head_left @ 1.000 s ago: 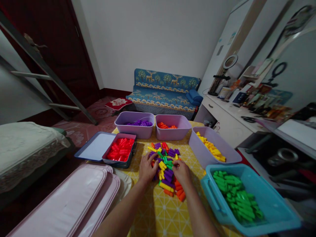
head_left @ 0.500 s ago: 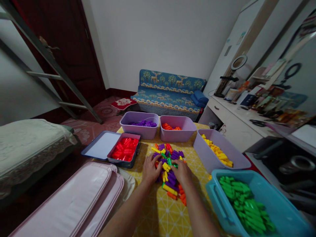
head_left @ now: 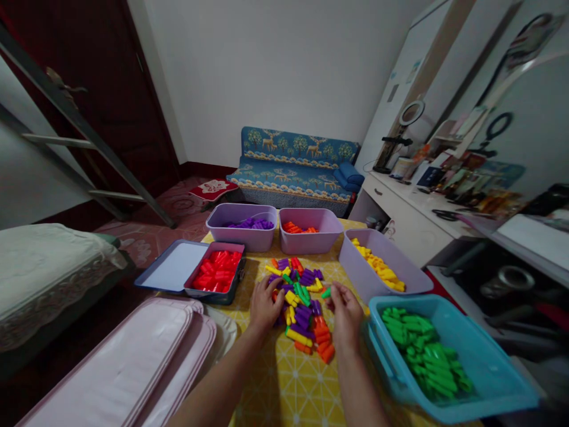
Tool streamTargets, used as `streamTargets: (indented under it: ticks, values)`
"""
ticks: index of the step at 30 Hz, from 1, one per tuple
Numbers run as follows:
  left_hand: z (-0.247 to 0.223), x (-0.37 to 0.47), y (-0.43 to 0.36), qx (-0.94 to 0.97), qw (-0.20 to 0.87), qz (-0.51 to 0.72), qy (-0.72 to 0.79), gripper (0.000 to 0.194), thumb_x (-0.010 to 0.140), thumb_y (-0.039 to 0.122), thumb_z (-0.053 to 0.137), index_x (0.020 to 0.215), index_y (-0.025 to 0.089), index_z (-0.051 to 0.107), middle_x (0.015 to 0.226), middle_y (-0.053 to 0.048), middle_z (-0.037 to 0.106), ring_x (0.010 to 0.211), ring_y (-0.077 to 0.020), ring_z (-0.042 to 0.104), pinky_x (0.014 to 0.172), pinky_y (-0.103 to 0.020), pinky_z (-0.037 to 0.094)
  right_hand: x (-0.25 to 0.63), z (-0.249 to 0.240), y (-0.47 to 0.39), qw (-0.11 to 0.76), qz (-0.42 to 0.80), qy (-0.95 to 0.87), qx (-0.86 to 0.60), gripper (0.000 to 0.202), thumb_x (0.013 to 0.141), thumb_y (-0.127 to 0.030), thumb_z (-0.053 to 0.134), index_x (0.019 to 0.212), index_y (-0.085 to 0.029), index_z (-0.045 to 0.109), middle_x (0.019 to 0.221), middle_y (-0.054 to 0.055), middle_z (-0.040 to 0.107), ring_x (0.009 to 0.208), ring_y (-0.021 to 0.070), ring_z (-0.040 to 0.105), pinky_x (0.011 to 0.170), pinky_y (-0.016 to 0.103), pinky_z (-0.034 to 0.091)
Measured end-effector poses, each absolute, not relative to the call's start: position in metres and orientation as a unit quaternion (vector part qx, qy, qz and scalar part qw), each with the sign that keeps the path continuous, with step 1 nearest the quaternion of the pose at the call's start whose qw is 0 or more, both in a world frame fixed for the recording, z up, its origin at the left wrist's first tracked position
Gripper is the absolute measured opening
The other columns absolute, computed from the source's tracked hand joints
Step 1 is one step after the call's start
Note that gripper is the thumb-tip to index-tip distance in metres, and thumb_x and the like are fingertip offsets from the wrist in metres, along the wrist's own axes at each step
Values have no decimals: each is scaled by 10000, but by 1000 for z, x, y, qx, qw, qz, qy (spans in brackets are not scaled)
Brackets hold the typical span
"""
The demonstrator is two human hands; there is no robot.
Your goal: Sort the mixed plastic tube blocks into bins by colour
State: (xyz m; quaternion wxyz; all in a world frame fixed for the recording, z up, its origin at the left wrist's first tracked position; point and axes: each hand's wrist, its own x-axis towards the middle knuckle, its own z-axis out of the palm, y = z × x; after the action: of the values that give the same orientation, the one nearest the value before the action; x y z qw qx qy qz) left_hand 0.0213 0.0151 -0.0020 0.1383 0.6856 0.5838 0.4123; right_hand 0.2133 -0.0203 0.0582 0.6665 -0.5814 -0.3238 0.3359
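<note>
A mixed pile of purple, yellow, orange and green tube-like plastic pieces (head_left: 303, 317) lies on a yellow patterned tablecloth (head_left: 296, 385). At the pile's right edge, my right hand (head_left: 345, 308) pinches a green plastic piece (head_left: 326, 292) between thumb and fingers. My left hand (head_left: 265, 302) rests against the left side of the pile, fingers apart and bent over some pieces; its fingertips partly cover them. Beyond my right hand stands a turquoise bin (head_left: 493, 356) with many green pieces (head_left: 427, 350) inside.
Behind the pile stand a lilac bin (head_left: 242, 237) of purple pieces and another lilac bin (head_left: 311, 242) of orange ones. A third lilac bin (head_left: 355, 270) holds yellow pieces. At left, an open case (head_left: 166, 267) contains red pieces; pink lids (head_left: 120, 362) lie nearer.
My right hand has drawn back to the right out of the pile, now with a green piece in its fingers. My left hand stays at the pile. The view has shifted slightly.
</note>
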Motion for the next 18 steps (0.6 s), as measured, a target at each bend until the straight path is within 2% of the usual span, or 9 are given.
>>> streamTargets:
  ticks: [4,6,8,11,13,15,18]
  values:
    - [-3,21,16,690,139,408,582,320,887,329,558,1176,262,676,1271,-81,612,1191,-267,545,1049,-477,432,232,81,-27,808,339,-192,-442,247,815,-468,641,865,-230,599,843,1,670,751,124,655,688,268,571]
    - [-2,21,16,690,142,405,583,321,886,325,560,1178,260,674,1267,-78,613,1187,-263,545,1046,-469,432,240,95,-29,853,354,-126,-363,161,838,-377,631,865,-224,586,871,1,670,864,118,677,794,269,591]
    - [-1,21,16,689,146,404,584,318,884,322,562,1175,262,675,1266,-75,615,1185,-259,547,1046,-462,432,248,109,-34,875,382,-51,-293,123,887,-313,547,925,-201,582,943,32,679,975,122,677,846,281,597]
    - [0,21,15,687,148,403,586,315,886,324,559,1171,263,678,1271,-75,612,1187,-260,547,1054,-464,426,261,126,-45,879,417,37,-227,342,963,-337,294,1089,-156,556,1122,115,651,1103,138,650,836,303,613]
    - [0,22,15,686,148,404,586,318,886,327,560,1175,266,677,1269,-75,613,1183,-260,550,1053,-466,427,268,132,-50,880,419,53,-220,447,960,-394,220,1143,-145,543,1215,151,607,1138,143,636,831,296,613]
    - [-1,22,15,687,147,406,585,318,885,332,565,1176,271,677,1270,-73,614,1181,-259,552,1049,-463,432,270,132,-51,877,417,26,-237,447,934,-449,282,1117,-155,565,1233,157,603,1140,151,635,845,295,604]
    - [-2,22,16,686,143,408,585,310,886,330,564,1167,274,681,1265,-71,619,1187,-259,550,1052,-463,432,259,121,-43,848,421,-58,-316,326,844,-457,494,1007,-200,610,1113,97,674,1036,152,671,813,300,598]
